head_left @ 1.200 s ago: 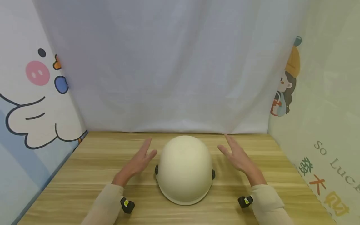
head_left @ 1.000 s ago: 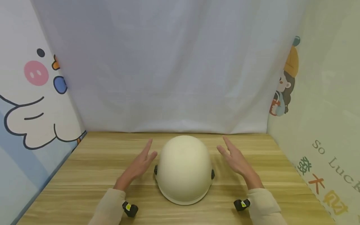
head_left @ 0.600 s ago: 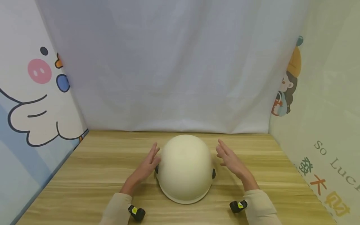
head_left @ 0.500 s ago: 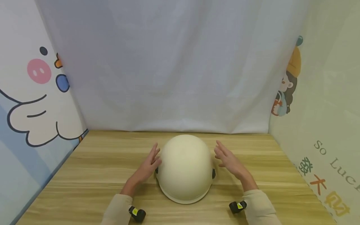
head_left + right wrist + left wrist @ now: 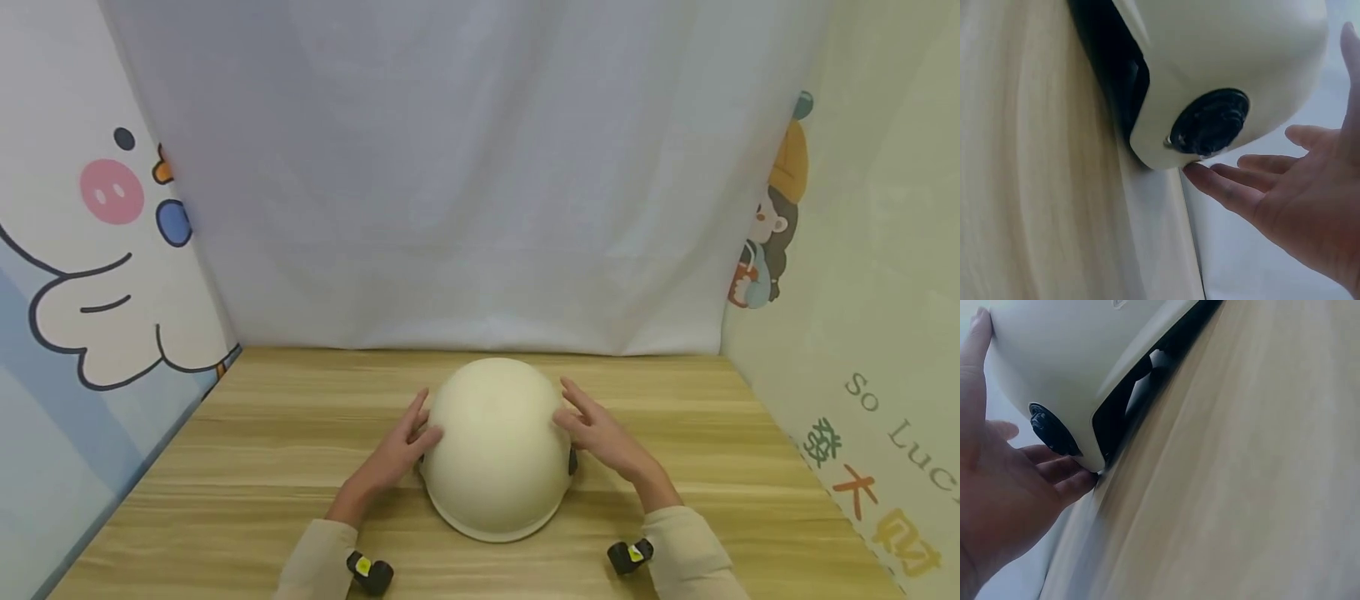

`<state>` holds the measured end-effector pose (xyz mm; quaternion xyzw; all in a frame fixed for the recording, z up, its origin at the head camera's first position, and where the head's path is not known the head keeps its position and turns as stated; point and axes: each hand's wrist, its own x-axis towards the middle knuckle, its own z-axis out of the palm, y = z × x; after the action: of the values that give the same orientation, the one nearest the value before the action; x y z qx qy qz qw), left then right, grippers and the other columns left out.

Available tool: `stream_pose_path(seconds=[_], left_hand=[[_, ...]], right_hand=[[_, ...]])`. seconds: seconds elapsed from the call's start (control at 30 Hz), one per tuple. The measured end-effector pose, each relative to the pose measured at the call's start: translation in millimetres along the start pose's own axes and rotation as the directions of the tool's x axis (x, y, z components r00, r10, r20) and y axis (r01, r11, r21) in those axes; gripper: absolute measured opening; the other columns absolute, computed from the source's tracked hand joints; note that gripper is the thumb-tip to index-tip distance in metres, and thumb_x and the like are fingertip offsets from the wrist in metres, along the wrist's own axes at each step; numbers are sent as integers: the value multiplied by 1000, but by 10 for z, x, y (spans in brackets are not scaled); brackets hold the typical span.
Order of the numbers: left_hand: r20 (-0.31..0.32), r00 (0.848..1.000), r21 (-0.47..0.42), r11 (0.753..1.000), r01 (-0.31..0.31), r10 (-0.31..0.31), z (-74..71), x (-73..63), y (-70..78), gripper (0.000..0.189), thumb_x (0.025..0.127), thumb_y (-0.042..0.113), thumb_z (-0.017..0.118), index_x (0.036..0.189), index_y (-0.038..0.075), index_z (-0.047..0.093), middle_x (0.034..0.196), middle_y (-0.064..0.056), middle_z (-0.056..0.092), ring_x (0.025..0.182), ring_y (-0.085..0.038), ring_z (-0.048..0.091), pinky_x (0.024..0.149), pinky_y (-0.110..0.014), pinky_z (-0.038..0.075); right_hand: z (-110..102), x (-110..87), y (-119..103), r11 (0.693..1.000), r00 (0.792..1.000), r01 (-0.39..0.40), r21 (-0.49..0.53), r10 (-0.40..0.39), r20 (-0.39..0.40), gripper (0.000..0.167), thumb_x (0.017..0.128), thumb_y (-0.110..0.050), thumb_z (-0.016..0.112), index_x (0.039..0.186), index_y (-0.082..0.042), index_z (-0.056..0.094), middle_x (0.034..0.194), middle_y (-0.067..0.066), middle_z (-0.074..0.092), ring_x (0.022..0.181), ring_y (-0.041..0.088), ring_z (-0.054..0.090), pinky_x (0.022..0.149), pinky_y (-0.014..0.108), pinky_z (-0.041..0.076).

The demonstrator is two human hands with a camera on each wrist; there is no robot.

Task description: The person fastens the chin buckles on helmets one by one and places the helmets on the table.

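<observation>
A cream helmet [image 5: 497, 450] sits dome up on the wooden table, a round black knob on each side. Around its left side lies my left hand [image 5: 395, 454]; in the left wrist view, the thumb [image 5: 980, 337] meets the shell and the fingertips [image 5: 1082, 481] reach the lower edge below the black knob [image 5: 1052, 431]. On the other side is my right hand [image 5: 603, 437], fingers loosely extended. The right wrist view has its fingertips [image 5: 1207, 178] at the lower edge beside the knob [image 5: 1210, 122], while the thumb [image 5: 1350, 47] stands off the shell.
The wood-grain table [image 5: 285, 417] runs back to a hanging white cloth [image 5: 480, 208]. Cartoon-printed walls stand at the left [image 5: 75, 333] and right [image 5: 840, 275]. Small black cameras [image 5: 369, 573] are worn at both wrists.
Both hands have moved inward from apart to the helmet's sides, their thumbs now overlapping its outline in the head view. The helmet stays in place on the table.
</observation>
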<state>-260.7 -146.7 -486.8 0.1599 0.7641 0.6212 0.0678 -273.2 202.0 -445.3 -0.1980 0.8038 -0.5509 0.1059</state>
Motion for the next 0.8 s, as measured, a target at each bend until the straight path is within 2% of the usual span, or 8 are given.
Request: stream_pose_path(seconds=[0.1,0.23,0.4,0.6,0.7,0.8], left_hand=[[38,999,5,1000,-15,15,-10,19,-18,78,103,26,57,162,17,8,159,-26,26,141,-43,35,108,-57,35],[56,998,20,999,-27,26,-26,30,-30,78,101,26,59,162,22,11,160,-22,27,139,-43,37,105,-58,39],[50,997,49,997,-55,53,-27,46,-26,77,100,25,61,162,20,15,158,-22,30,132,-43,45,100,-55,45],[26,999,58,998,-24,23,-48,63,-12,75,99,27,63,161,27,20,159,-19,30,131,-42,47,98,-54,47],[31,999,55,998,-21,19,-59,54,9,75,99,27,63,161,27,21,159,-20,31,130,-42,48,96,-53,48],[40,999,59,998,-25,23,-70,49,36,76,99,27,64,161,26,21,158,-20,31,128,-42,50,94,-52,50]], right_hand=[[33,29,9,999,1000,22,-27,-22,1,74,103,-36,56,162,-18,15,165,15,14,144,42,28,105,58,39],[71,50,10,998,998,51,-44,-52,-19,72,102,-37,58,161,-21,21,164,11,19,144,40,28,107,58,36],[85,20,24,997,998,48,-57,-50,-44,70,102,-37,58,160,-23,23,164,8,21,146,36,27,108,58,35],[78,52,3,994,996,70,-86,-74,-40,68,102,-37,57,160,-23,25,163,9,23,146,37,27,108,60,34],[81,52,-29,987,994,88,-132,-96,-52,70,102,-37,57,160,-20,23,164,11,21,147,38,22,110,61,29],[103,38,-108,970,984,132,-202,-153,-93,74,100,-36,60,160,-16,22,164,13,19,149,36,17,113,61,24]])
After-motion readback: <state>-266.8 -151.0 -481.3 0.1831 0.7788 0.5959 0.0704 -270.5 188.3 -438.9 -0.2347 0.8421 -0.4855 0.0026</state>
